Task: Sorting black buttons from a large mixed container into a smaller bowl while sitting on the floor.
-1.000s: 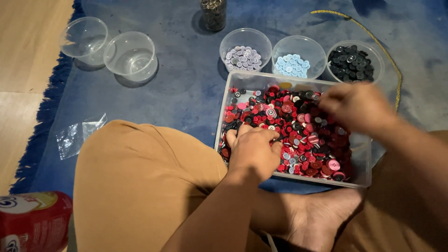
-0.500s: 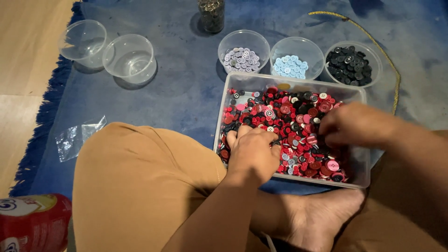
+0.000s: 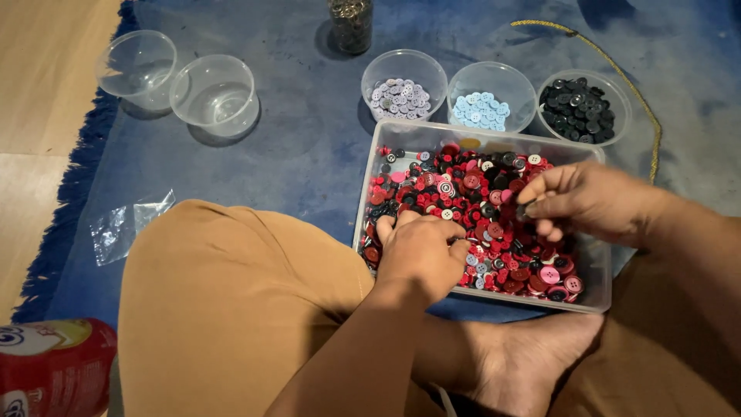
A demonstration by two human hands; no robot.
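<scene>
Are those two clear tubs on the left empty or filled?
Empty: both clear tubs show only bare bottoms, no buttons inside.

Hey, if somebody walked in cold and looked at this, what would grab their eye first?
Probably the clear rectangular tub heaped with red, pink and black buttons, in the middle on the blue rug. Both hands are in it: the left hand rests on the near edge of the pile, the right hand pinches a dark button. Behind it, three small bowls hold lilac, pale blue and black buttons.

floor: light wood boards (image 3: 46, 93) | cover: blue fringed rug (image 3: 293, 147) | light: warm, indoor
</scene>
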